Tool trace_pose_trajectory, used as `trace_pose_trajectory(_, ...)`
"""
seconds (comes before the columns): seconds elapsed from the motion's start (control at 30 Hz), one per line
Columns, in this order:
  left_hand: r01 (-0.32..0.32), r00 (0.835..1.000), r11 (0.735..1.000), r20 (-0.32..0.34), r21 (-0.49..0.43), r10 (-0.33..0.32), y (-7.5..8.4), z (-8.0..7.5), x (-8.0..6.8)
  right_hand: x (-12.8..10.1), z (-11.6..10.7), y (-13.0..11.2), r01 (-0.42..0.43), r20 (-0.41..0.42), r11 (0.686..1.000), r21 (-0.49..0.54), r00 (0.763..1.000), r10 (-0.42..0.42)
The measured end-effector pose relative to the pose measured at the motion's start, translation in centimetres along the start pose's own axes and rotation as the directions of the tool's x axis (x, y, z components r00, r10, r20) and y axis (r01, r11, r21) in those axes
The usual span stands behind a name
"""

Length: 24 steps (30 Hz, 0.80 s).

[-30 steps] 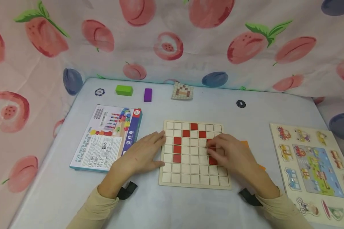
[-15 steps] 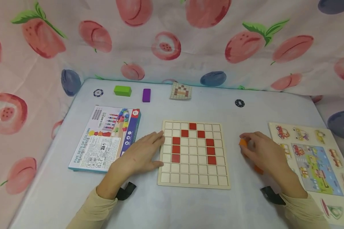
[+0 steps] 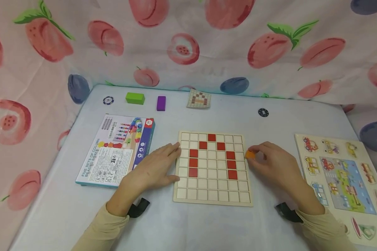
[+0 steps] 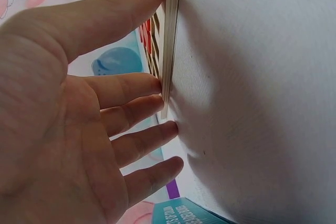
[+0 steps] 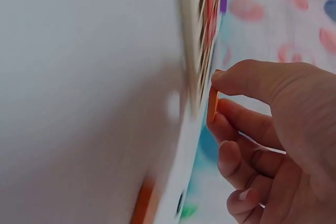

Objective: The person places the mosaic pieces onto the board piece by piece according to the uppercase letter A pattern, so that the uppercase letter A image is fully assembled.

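orange tile [image 3: 249, 154] pinched by right hand [image 3: 274, 165] just off right edge of grid board [image 3: 212, 200] | left hand [image 3: 154, 170] fingers spread, braces left edge | risk: tile edge catches the cell wall, seats tilted; board may slide

The right hand [image 3: 274, 164] pinches an orange tile [image 3: 249, 154] beside the grid board [image 3: 212, 195].

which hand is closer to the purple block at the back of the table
Left. The left hand rests at the board's left edge, below the purple block. The right hand, pinching an orange tile, is off the board's right edge, farther away.
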<state>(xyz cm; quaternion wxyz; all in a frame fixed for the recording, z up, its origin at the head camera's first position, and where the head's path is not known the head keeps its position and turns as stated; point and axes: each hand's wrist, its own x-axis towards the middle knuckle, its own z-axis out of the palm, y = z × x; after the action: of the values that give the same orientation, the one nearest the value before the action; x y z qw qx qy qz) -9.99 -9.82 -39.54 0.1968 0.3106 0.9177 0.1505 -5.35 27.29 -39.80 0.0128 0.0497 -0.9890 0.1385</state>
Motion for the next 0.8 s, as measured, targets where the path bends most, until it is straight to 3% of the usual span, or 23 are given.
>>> trace_pose_trajectory(0.17,0.0,1.0,1.0,-0.003,-0.002,0.0,-0.1,0.1,-0.1,1.4,1.2,-3.8,0.156,-0.017,0.987,-0.039,0.988,-0.156)
trace_pose_trajectory(0.37,0.011,1.0,1.0,0.009,-0.016,-0.01,0.0,0.0,0.0,2.4,3.0,-8.1,0.327,0.033,0.945,-0.005,0.945,-0.327)
trace_pose_trajectory(0.57,0.003,1.0,1.0,0.008,-0.005,-0.003,0.1,0.0,0.0,3.0,3.8,-10.2,0.372,0.071,0.928,0.018,0.925,-0.373)
trace_pose_trajectory(0.8,0.02,1.0,1.0,0.015,-0.016,-0.019,0.0,0.0,0.0,2.9,3.7,-9.6,0.392,0.094,0.919,0.035,0.914,-0.394)
